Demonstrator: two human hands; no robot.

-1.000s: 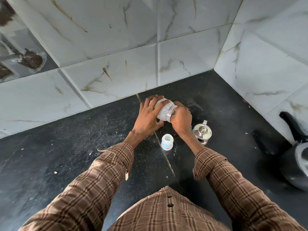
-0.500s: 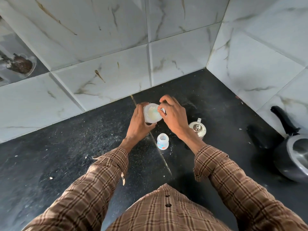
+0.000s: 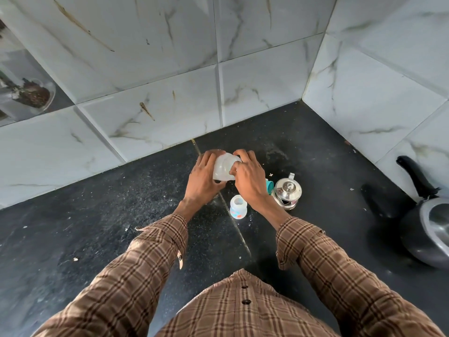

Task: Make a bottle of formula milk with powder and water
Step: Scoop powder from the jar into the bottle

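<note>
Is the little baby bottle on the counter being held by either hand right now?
No, the bottle stands alone on the counter, while both hands hold a white jar.

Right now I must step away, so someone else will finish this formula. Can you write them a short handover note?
Left hand grips the white container, tilted.
Right hand holds its other end; whether it is open cannot be told.
Baby bottle stands open on the black counter, its contents unclear.
Steel kettle sits right of it, lid on; a teal piece lies beside it.
Left: powder, water, closing the bottle.
</note>
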